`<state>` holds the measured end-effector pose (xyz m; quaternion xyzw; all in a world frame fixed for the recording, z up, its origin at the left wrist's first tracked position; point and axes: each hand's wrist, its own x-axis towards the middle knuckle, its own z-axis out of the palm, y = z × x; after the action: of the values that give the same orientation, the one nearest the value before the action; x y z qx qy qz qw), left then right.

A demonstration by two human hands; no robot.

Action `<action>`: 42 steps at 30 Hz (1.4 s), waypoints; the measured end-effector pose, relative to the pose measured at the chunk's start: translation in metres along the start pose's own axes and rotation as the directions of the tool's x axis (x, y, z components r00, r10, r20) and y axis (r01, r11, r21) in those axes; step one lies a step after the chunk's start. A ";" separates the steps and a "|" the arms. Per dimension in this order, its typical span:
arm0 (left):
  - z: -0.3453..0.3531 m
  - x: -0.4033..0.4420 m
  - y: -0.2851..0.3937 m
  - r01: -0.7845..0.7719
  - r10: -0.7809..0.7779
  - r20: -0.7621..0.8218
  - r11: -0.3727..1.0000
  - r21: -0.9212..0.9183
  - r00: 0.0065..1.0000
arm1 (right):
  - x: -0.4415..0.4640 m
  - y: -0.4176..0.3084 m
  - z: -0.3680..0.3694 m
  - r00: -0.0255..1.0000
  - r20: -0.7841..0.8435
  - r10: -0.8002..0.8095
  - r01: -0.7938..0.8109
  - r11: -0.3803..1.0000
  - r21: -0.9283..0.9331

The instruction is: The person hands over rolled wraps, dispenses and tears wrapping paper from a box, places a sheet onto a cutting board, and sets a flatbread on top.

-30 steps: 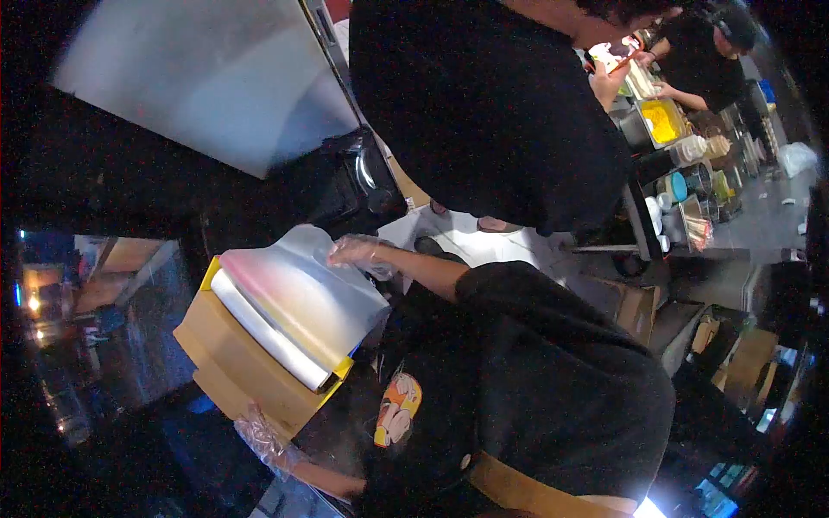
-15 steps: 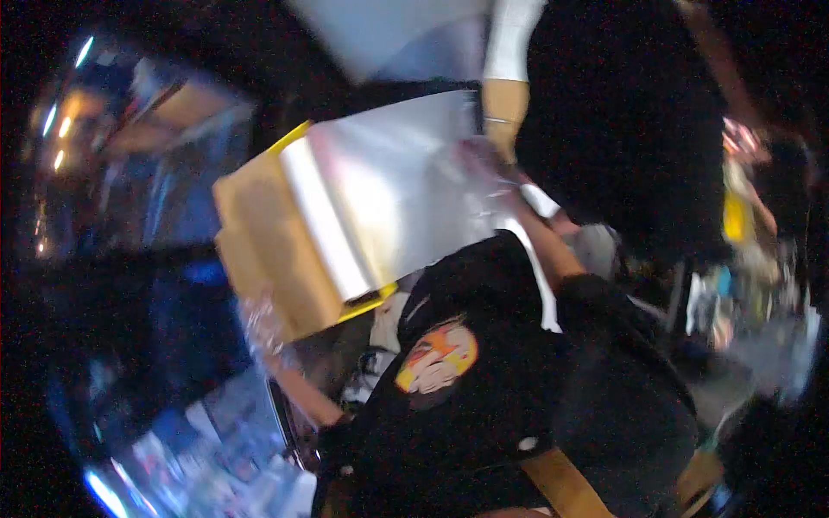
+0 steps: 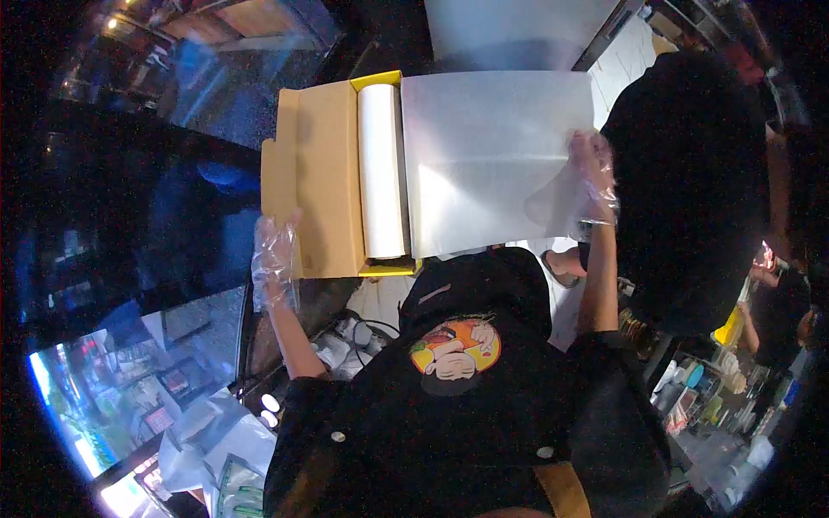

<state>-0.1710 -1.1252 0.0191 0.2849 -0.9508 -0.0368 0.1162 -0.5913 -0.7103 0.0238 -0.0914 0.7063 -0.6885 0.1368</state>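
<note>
Grip and Surroundings

Clear-gloved right hand (image 3: 593,173) is pinching translucent sheet (image 3: 492,164) at right edge; clear-gloved left hand (image 3: 276,257) is gripping yellow-edged brown cardboard box (image 3: 328,186), white cylindrical roll (image 3: 381,173) lying inside. Pale floor (image 3: 380,298) is showing below; black-clad person (image 3: 691,190) is standing close right; crowded counter (image 3: 712,462) is lying beyond.

"What's crowding your right hand (image 3: 591,168)?"
"A co-worker (image 3: 682,190) is standing on its outer side, and the sheet (image 3: 484,164) is spanning between my box (image 3: 321,186) and hand; room is lying open above."
</note>
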 end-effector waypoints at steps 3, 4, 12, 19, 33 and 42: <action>0.001 -0.003 0.000 -0.101 0.074 0.091 0.937 0.335 0.993 | -0.011 -0.076 0.009 0.991 -0.081 -0.111 0.078 0.939 -0.335; -0.002 -0.005 -0.003 -0.262 0.207 0.162 0.793 0.551 0.965 | -0.011 -0.093 0.013 0.977 -0.054 -0.206 0.165 0.890 -0.425; 0.010 -0.015 -0.003 -0.262 0.414 -0.084 0.707 0.657 0.906 | -0.018 -0.169 0.035 0.936 0.077 -0.343 0.350 0.889 -0.294; -0.033 0.008 0.035 0.028 -0.032 0.051 0.998 0.064 0.998 | -0.028 -0.183 0.039 0.909 -0.067 -0.410 0.377 0.882 -0.284; -0.027 0.024 0.007 -0.251 0.264 -0.031 0.941 0.227 0.964 | -0.066 -0.034 -0.041 0.987 -0.152 -0.056 0.026 0.981 -0.193; -0.024 0.021 -0.001 0.085 -0.086 0.005 0.970 -0.228 0.996 | -0.087 0.105 -0.056 0.965 -0.217 0.147 -0.155 0.988 -0.020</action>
<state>-0.1815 -1.1374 0.0463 0.3103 -0.9269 -0.1499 0.1486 -0.5204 -0.6259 -0.0746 0.0349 0.7344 -0.6689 0.1100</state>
